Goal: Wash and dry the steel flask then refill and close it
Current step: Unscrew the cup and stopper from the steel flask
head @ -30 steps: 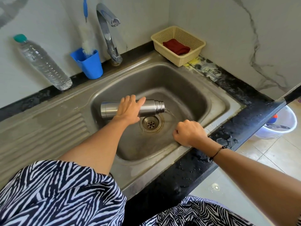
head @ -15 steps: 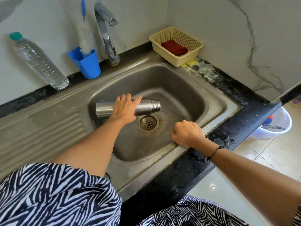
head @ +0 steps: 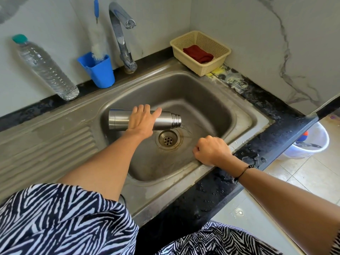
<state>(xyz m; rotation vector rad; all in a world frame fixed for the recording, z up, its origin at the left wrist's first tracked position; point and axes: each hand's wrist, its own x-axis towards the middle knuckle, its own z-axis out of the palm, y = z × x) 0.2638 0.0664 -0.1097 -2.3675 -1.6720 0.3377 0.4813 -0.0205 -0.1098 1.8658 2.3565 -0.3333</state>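
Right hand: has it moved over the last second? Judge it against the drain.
No. The right hand sits as a fist on the sink front rim, at the same spot right of the drain as before.

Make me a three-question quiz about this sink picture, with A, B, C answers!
1. Where is the red cloth?
A. in the yellow basket
B. in the sink
C. on the floor

2. What colour is the cup holding the brush?
A. green
B. blue
C. white

3. How is the steel flask held?
A. upright
B. upside down
C. on its side

Answers: 1 A, the cloth lies inside the basket. 2 B, the cup is blue. 3 C, the left hand holds it sideways over the sink, mouth uncapped.
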